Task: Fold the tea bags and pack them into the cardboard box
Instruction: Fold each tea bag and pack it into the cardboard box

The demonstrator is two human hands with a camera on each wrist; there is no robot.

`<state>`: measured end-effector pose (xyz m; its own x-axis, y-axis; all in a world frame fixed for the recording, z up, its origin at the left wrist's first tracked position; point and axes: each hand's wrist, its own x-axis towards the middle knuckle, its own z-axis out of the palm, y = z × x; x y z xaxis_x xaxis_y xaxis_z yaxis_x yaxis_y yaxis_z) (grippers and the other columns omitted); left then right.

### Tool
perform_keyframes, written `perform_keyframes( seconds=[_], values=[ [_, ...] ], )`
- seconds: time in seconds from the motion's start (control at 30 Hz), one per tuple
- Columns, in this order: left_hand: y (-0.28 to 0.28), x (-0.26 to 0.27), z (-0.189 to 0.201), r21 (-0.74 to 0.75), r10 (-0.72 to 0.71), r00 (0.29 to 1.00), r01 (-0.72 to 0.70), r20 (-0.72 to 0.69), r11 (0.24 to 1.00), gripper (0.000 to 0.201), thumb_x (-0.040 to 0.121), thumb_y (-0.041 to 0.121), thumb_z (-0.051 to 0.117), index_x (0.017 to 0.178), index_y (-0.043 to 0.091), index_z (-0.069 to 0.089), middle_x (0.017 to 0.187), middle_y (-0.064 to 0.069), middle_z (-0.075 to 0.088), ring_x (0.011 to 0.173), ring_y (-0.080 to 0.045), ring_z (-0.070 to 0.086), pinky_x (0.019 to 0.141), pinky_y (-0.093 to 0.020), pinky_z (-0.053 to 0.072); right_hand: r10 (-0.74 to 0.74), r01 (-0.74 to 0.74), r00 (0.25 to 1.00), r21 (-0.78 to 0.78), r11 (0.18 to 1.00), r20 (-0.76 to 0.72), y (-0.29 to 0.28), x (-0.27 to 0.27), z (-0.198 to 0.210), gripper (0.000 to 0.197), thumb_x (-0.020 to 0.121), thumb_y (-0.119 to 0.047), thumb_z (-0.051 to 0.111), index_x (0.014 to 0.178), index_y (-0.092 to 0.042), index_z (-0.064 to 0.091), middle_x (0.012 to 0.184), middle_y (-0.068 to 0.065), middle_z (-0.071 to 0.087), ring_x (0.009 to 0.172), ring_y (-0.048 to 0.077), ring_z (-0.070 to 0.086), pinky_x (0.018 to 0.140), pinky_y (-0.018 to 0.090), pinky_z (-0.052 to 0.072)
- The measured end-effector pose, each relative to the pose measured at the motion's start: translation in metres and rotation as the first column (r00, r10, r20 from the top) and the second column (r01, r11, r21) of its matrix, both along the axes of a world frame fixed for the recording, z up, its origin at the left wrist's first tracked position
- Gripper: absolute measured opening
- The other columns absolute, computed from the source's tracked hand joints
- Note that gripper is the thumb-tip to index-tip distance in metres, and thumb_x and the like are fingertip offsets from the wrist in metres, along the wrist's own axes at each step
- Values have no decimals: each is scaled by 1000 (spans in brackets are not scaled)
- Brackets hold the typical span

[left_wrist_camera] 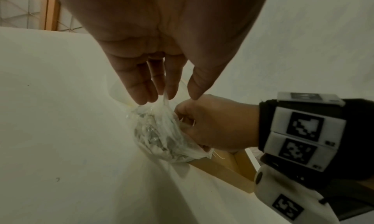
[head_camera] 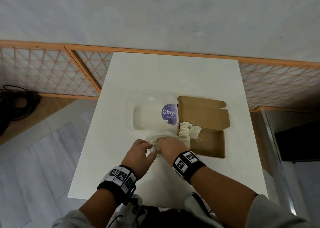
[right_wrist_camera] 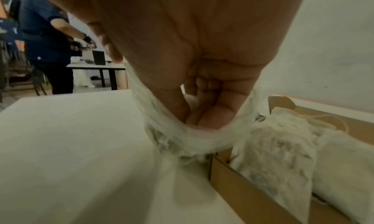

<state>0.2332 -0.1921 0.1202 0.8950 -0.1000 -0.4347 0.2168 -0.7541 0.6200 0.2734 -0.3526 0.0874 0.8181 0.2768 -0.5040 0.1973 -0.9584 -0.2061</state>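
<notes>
A clear plastic bag (head_camera: pixel 149 117) with a purple label, full of cream cloth tea bags, lies on the white table (head_camera: pixel 112 176). Its crumpled mouth (left_wrist_camera: pixel 160 131) is at the near end. My left hand (head_camera: pixel 143 150) pinches a strip of the plastic between its fingertips (left_wrist_camera: pixel 161 91). My right hand (head_camera: pixel 170 145) is pushed into the bag's mouth (right_wrist_camera: pixel 192 136), fingers curled round cream cloth inside. The open cardboard box (head_camera: pixel 207 141) stands just to the right. Several tea bags (head_camera: pixel 186 132) are bunched at its left end.
An orange lattice fence (head_camera: pixel 52 72) runs behind the table. Black cables (head_camera: pixel 15 103) lie on the floor to the left, and a dark unit (head_camera: pixel 297 141) stands to the right. Another person (right_wrist_camera: pixel 46 40) works at a far table.
</notes>
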Motion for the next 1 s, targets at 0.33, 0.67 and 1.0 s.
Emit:
perform_keyframes(
  seconds=[0.33,0.67,1.0],
  values=[
    [16,9,19,-63,36,999,-36,2,997,54,95,38,69,145,25,51,144,8,42,111,-5,57,98,-23,48,-330,326,941,461,826,-74,-41,-21,75,29,102,-27,58,130,-32,56,110,-10,70,92,11,66,74,29,48],
    [-6,26,95,-611,43,998,-65,-50,789,40,87,25,71,126,34,66,112,12,72,97,-18,72,82,-27,60,-272,367,928,766,528,-257,-61,-26,139,29,105,-20,59,129,-35,59,117,-7,76,108,12,73,98,48,59],
    [-14,33,107,-516,57,997,-23,51,857,22,98,23,71,85,5,68,61,4,66,56,-13,58,60,-30,53,-357,355,915,794,493,-188,-63,-22,139,11,103,-32,63,99,-23,64,90,8,71,83,23,72,86,58,60]
  ],
)
